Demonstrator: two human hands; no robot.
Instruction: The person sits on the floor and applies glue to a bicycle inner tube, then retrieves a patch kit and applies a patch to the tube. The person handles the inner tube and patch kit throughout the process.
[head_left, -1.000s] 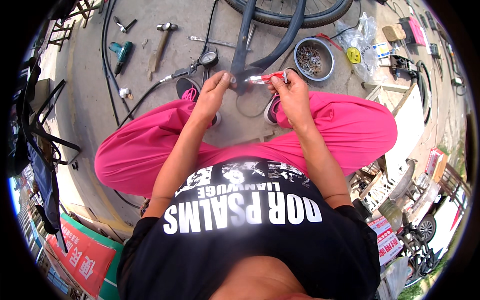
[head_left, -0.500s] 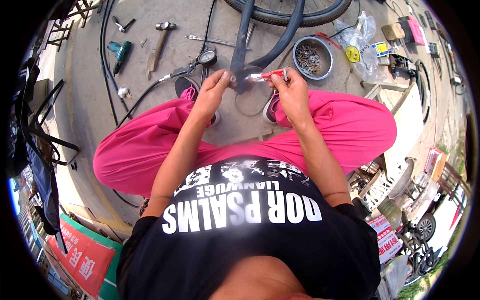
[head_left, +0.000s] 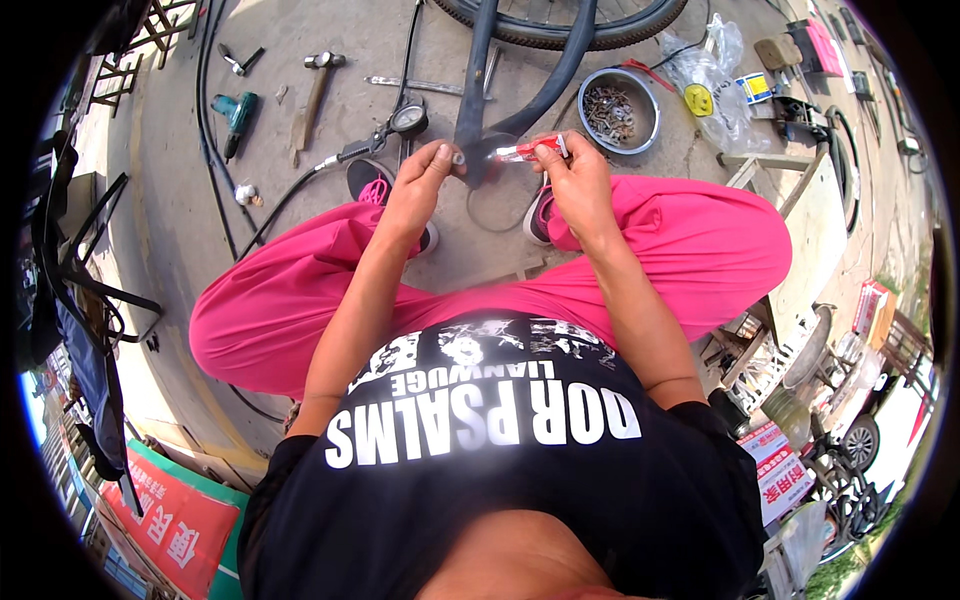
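My left hand (head_left: pixel 425 180) is closed, pinching a small pale cap-like piece (head_left: pixel 458 158) between thumb and finger, beside the dark rubber inner tube (head_left: pixel 468 120). My right hand (head_left: pixel 578 175) is closed on a red-and-white squeeze tube (head_left: pixel 540 148), whose tip points left toward the inner tube. The area between my fingertips is blurred, so whether the tip touches the rubber I cannot tell. Both hands are raised between my knees, over the concrete ground (head_left: pixel 270 150).
Around me lie a bicycle wheel (head_left: pixel 550 40), a bowl of small metal parts (head_left: pixel 618 112), a plastic bag (head_left: pixel 722 120), a pump gauge (head_left: pixel 408 119), a hammer (head_left: pixel 320 90), a green drill (head_left: pixel 236 120) and several cables. A white wooden frame (head_left: pixel 812 240) stands at my right.
The scene has shifted slightly upward and leftward in the picture. Both hands keep nearly the same pose and hold, with only slight movement.
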